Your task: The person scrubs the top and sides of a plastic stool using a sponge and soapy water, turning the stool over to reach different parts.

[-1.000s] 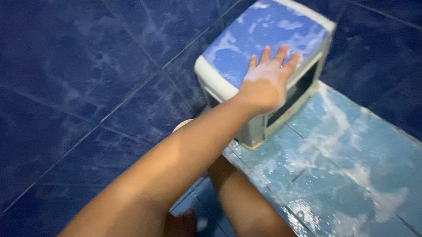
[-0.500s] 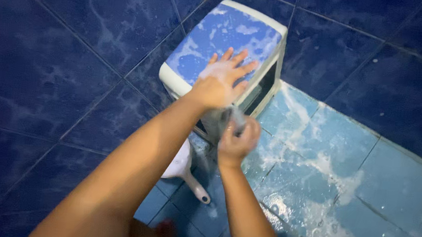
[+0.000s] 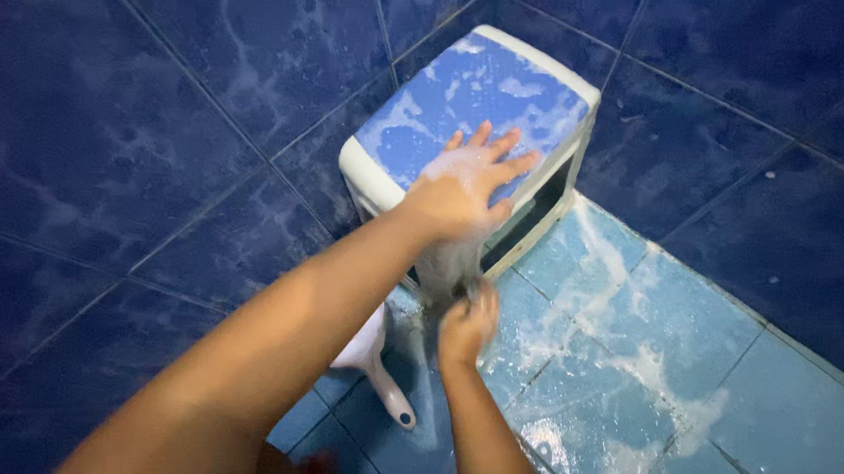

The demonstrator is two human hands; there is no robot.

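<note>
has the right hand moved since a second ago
Yes. The right hand was out of view under the left arm; it has come up to the stool's near side, just below the left hand.

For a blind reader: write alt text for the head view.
A soapy left hand lies flat on a tilted blue-topped white plastic stool, while the right hand works its underside. A white dipper lies on the wet tiled floor.

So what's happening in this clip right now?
A person is handling a small white plastic stool with a blue marbled top in a corner of dark blue tiled walls. The soapy left hand lies flat on the stool's top, while the right hand is lower, at its front side. A white plastic dipper with a handle lies on the foamy light blue floor tiles.
</note>
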